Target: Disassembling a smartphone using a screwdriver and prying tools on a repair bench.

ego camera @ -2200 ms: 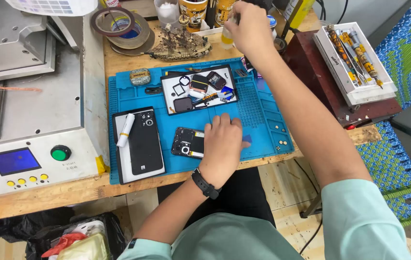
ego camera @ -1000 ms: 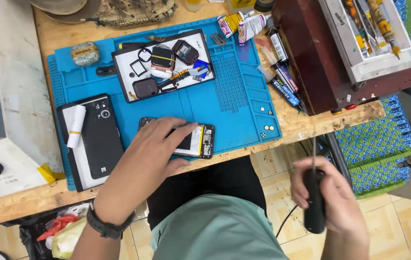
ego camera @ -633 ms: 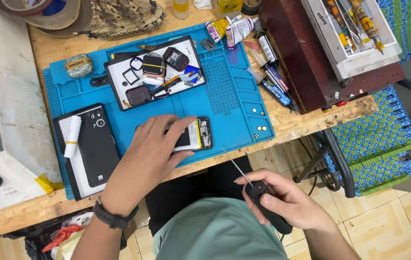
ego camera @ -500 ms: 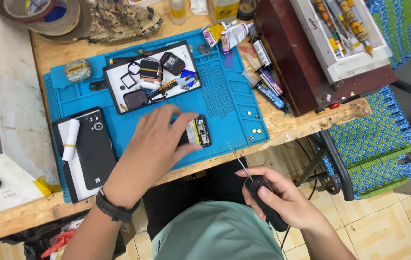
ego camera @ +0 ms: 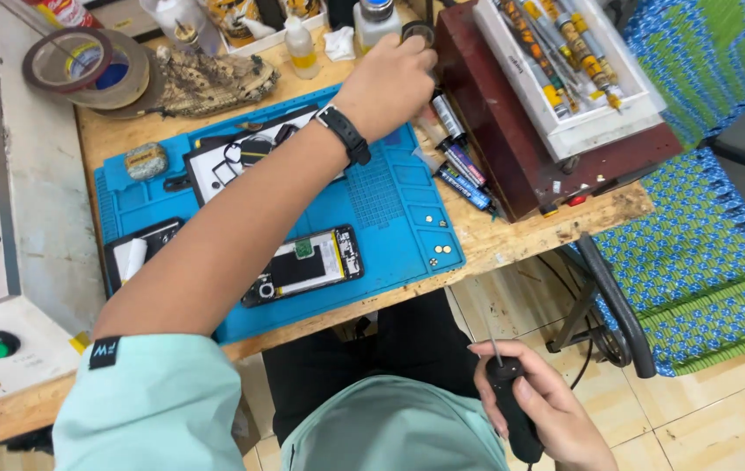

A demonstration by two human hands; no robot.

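Disassembly was well advanced: the phone [ego camera: 304,266] lay open near the front edge of the blue mat [ego camera: 399,205] with its back removed, the board and battery exposed. A second dark phone [ego camera: 141,253] lay at the mat's left end with a white roll on it, and loose parts sat on the white tray [ego camera: 215,174] further back, partly hidden by the forearm. Judging from this, opening was done; work on the exposed interior remained, and nothing was touching the open phone.

The left hand [ego camera: 387,80] was stretched across the mat toward the far edge of the table [ego camera: 512,240], its fingers curled around a small dark round item [ego camera: 418,33] beside a white bottle [ego camera: 371,19]. Whether the item was lifted could not be told. A black wristband [ego camera: 344,133] sat on that wrist.

The right hand [ego camera: 543,410] was held low, below the table and above the lap, wrapped around the black handle of a tool [ego camera: 512,406] whose thin metal tip pointed up. A maroon box [ego camera: 521,131] carrying a tray of tools stood on the right.
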